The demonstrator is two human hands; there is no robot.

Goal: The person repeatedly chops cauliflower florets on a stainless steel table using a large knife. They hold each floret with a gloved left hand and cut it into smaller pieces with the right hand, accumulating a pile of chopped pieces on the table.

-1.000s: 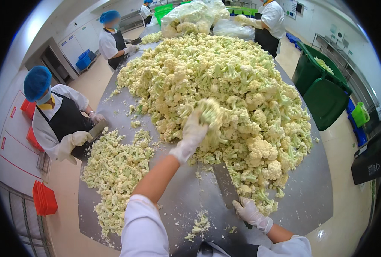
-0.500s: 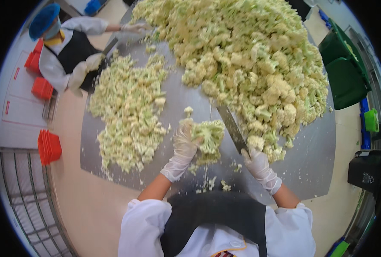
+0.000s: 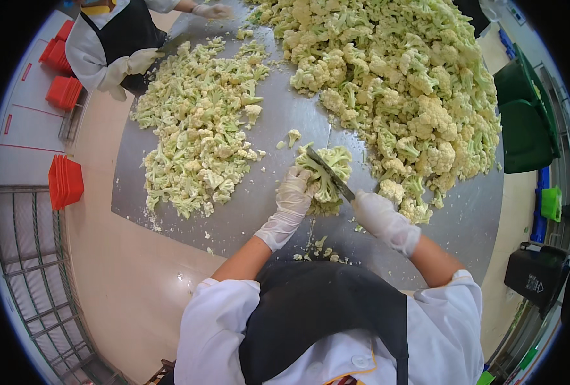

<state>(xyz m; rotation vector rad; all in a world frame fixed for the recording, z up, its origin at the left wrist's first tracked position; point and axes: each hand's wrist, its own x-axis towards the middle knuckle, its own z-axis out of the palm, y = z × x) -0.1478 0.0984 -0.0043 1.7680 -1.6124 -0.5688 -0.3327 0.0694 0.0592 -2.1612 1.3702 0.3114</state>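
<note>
My gloved left hand point(image 3: 294, 192) grips a piece of cauliflower point(image 3: 337, 160) from its left side, over the metal table. In my gloved right hand point(image 3: 379, 213) is a long-bladed knife point(image 3: 329, 171), held by its handle, which the fingers hide. The blade slants up and to the left across the cut face of the cauliflower; how deep it sits I cannot tell. Just beyond lies a small loose floret point(image 3: 293, 136). Small trimmings point(image 3: 320, 248) are scattered between my hands and my black apron.
A large heap of cauliflower point(image 3: 394, 83) covers the far right of the table point(image 3: 278, 154). Smaller cut pieces point(image 3: 198, 135) form a pile at left. At far left stands a co-worker point(image 3: 128, 38) in white gloves. Red baskets point(image 3: 65, 181) and a green bin point(image 3: 525, 122) flank the table.
My right hand has brought the knife blade left onto the cauliflower, from beside it. The view has shifted, and the left hand still holds the piece.
</note>
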